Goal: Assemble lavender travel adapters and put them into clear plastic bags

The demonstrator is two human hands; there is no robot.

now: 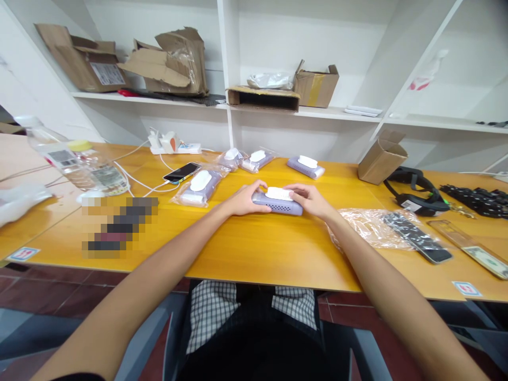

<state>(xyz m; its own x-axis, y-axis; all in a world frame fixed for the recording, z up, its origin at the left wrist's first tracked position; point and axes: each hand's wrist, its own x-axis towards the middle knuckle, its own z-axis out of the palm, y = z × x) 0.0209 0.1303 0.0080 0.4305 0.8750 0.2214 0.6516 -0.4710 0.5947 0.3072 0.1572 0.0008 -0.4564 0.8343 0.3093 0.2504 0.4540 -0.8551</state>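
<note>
A flat purple device with a white top piece (278, 201) lies on the orange table (254, 254) in front of me. My left hand (245, 199) grips its left end with curled fingers. My right hand (308, 199) grips its right end, thumb near the white piece. Another unwrapped purple device (306, 166) lies farther back. Three similar devices sit in clear plastic bags: one large (198, 188) to the left, two smaller (231, 157) (257, 159) behind.
A phone (182, 172) on a white cable and a power strip (173, 144) lie back left, plastic bottles (75, 161) at far left. Right side: an empty plastic bag (363, 225), a black remote (417, 238), a ruler (470, 248), a small cardboard box (382, 157), black straps (416, 193). White shelves with cardboard boxes (315, 84) stand behind.
</note>
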